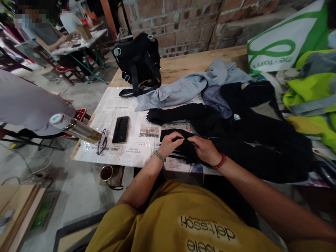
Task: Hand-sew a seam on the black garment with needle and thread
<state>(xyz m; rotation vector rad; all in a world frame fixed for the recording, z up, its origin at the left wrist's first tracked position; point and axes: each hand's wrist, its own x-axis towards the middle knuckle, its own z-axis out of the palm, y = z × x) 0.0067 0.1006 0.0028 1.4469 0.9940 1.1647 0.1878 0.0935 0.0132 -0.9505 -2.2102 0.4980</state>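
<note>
Black cloth [189,151] lies between the hands [168,145] [206,149], pinched by both.

A black garment [252,140] bearing a small white emblem [237,117] contrasts with pale blue-grey cloth [183,92], newspaper [136,120] printed black on white, and a tan wooden surface [178,68]. A green bracelet [160,156] and a deep-red bracelet [220,162] set off a mustard-yellow shirt [168,213] with dark lettering, while neon-yellow fabric [304,87] banded in grey vies with a white bag [283,33] patterned with green swirls.

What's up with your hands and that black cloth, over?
Left hand, right hand: both pinching black cloth. More black fabric spread rightward. Phone leftward, clear of both hands.
</note>
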